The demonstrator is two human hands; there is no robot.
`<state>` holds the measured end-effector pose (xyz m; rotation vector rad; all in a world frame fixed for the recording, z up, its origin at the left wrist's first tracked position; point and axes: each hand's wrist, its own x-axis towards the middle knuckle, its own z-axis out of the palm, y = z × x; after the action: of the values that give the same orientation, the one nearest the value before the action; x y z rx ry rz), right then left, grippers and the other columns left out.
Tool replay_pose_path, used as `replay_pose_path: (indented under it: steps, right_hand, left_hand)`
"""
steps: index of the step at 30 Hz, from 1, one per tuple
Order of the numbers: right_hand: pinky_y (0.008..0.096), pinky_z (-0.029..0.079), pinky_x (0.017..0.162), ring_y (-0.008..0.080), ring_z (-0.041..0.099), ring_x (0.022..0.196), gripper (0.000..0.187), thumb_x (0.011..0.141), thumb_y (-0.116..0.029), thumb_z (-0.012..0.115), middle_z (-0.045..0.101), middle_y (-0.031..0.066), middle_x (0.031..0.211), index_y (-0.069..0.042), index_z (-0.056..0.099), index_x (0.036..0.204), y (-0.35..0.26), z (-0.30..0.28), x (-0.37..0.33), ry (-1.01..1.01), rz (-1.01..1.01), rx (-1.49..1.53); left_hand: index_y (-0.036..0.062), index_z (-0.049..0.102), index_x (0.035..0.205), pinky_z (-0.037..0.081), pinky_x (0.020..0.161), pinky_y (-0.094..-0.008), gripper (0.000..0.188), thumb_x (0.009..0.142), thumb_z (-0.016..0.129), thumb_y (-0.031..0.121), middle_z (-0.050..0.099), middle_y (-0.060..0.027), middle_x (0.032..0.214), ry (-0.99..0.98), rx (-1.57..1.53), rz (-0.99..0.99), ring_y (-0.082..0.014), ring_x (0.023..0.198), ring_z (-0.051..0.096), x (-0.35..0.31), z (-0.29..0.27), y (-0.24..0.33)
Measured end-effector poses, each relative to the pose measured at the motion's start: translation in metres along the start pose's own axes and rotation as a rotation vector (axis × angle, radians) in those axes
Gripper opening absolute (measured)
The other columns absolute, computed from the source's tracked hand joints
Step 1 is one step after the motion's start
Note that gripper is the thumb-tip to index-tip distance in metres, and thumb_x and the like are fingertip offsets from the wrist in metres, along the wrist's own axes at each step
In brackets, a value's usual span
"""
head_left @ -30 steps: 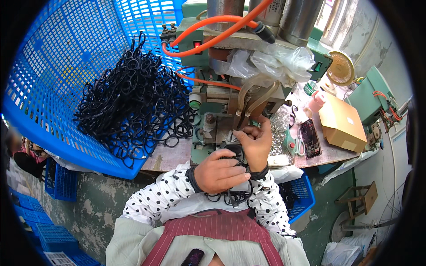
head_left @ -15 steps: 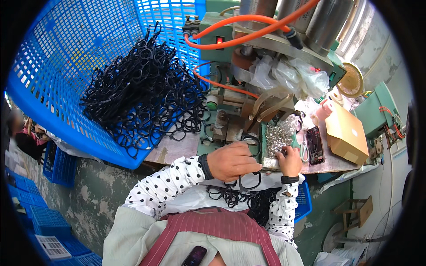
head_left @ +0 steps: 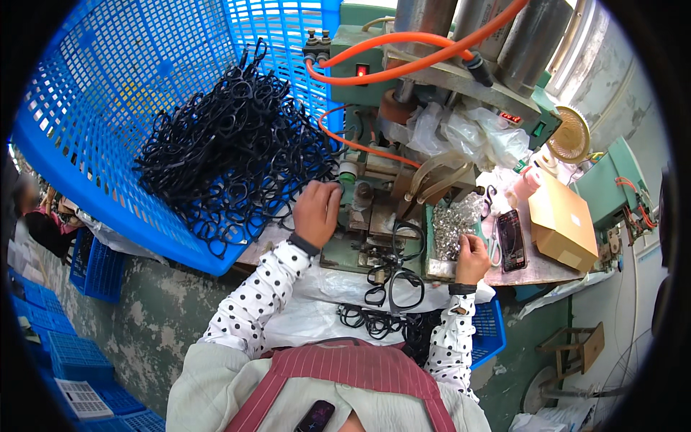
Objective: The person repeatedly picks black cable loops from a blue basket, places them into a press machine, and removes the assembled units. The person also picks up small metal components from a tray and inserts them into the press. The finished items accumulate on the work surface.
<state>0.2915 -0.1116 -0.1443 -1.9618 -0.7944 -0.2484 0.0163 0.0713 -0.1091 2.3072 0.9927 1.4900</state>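
My left hand (head_left: 317, 214) is beside the machine's green-and-white knob (head_left: 348, 173), at the right edge of a heap of black eyeglass frames (head_left: 223, 137). Its fingers are drawn together, and whatever they hold, if anything, is hidden. At the tray of small shiny metal pieces (head_left: 448, 229), my right hand (head_left: 472, 259) has thumb and fingertips pinched; anything between them is too small to name. Between my hands, a black eyeglass frame (head_left: 407, 289) hangs at the front of the green press machine (head_left: 338, 253), touched by neither hand.
A large blue basket (head_left: 68, 169) holds the heaped frames. More frames (head_left: 371, 322) lie over white sheeting below the bench. Right of the tray are scissors (head_left: 494, 248), a phone (head_left: 512, 241) and an open cardboard box (head_left: 563, 219). An orange hose (head_left: 425, 68) arches above.
My left hand has moved up and left, away from the hanging eyeglass frame, to the knob and heap. My right hand stays at the metal pieces, shifted slightly.
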Motion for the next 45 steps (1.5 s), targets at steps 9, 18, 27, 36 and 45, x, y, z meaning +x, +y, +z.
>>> replay_pose_path:
  steps: [9,18,27,36,45]
  right_hand:
    - [0.0402,0.049,0.058,0.0296,0.066,0.065,0.012,0.087,-0.018,0.070,0.068,0.0100,0.075,-0.009,0.063,0.090,0.012,0.007,-0.003,0.009,-0.056,-0.080]
    - [0.0360,0.049,0.067,0.0261,0.062,0.073,0.010,0.083,-0.006,0.069,0.068,0.0096,0.082,-0.007,0.071,0.093,-0.012,0.002,0.002,0.186,-0.262,-0.042]
    - [0.0260,0.048,0.068,0.0138,0.062,0.075,0.012,0.083,-0.002,0.070,0.070,0.0070,0.086,-0.001,0.072,0.095,-0.030,0.011,0.013,0.141,0.107,0.415]
    - [0.0244,0.047,0.080,0.0126,0.060,0.085,0.016,0.085,0.001,0.066,0.067,0.0057,0.091,0.001,0.071,0.100,-0.116,-0.006,-0.013,-0.156,0.040,0.720]
    - [0.0242,0.046,0.075,0.0147,0.060,0.080,0.012,0.080,0.003,0.070,0.065,0.0067,0.087,-0.001,0.071,0.091,-0.143,0.013,-0.031,-0.142,-0.053,0.701]
  left_hand:
    - [0.0106,0.061,0.083,0.048,0.061,-0.0463,0.027,0.092,0.058,0.036,0.063,-0.0127,0.077,-0.262,0.424,-0.162,-0.0346,0.070,0.062,-0.013,0.037,-0.042]
    - [0.0055,0.056,0.100,0.046,0.063,-0.0285,0.011,0.094,0.058,0.014,0.057,-0.0021,0.077,0.111,-0.427,-0.736,-0.0129,0.068,0.056,-0.015,-0.001,-0.056]
    - [-0.0020,0.057,0.115,0.047,0.070,-0.0271,0.024,0.094,0.058,0.008,0.062,-0.0103,0.091,0.185,-0.275,-0.125,-0.0185,0.076,0.059,-0.018,-0.046,0.027]
    - [-0.0032,0.062,0.103,0.051,0.069,-0.0264,0.016,0.097,0.057,0.011,0.065,-0.0104,0.087,0.092,-0.427,-0.105,-0.0153,0.076,0.064,0.052,-0.060,0.098]
    - [-0.0028,0.061,0.105,0.050,0.068,-0.0252,0.015,0.096,0.058,0.008,0.063,-0.0079,0.087,0.096,-0.485,-0.023,-0.0156,0.075,0.065,0.061,-0.061,0.100]
